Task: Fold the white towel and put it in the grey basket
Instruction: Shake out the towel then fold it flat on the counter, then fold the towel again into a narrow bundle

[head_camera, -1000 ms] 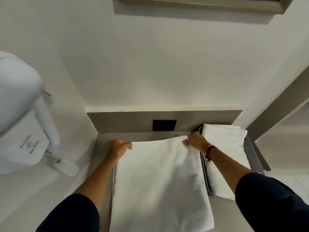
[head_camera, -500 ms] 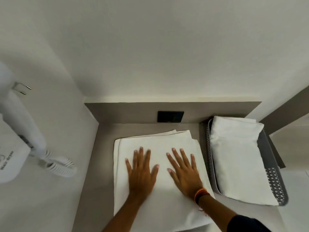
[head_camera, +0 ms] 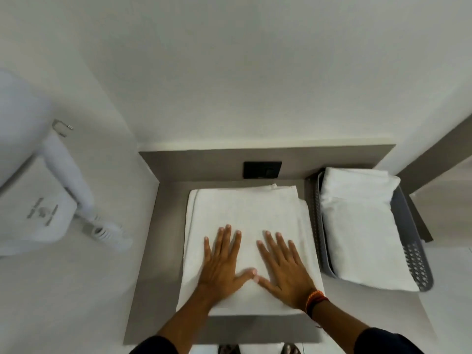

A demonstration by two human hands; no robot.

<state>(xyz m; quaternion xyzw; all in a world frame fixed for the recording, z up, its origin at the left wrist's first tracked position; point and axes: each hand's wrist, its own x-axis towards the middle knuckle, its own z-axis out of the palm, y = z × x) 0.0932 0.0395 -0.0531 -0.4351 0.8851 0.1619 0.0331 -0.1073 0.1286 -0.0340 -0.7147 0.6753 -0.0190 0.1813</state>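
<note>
While it lies folded on the grey counter (head_camera: 163,251), the white towel (head_camera: 245,221) takes both palms, likely flattening its layers. Left hand (head_camera: 222,264), right hand (head_camera: 286,269): fingers spread, gripping nothing. Grey basket (head_camera: 408,226) just beside, already holding folded towels (head_camera: 357,226).

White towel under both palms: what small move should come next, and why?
Probably one more fold: take the near edge and bring it over to the far edge. The white towel lies flat on the counter under the left hand and right hand, and looks wider than the room left in the grey basket, where a folded towel already lies.
</note>
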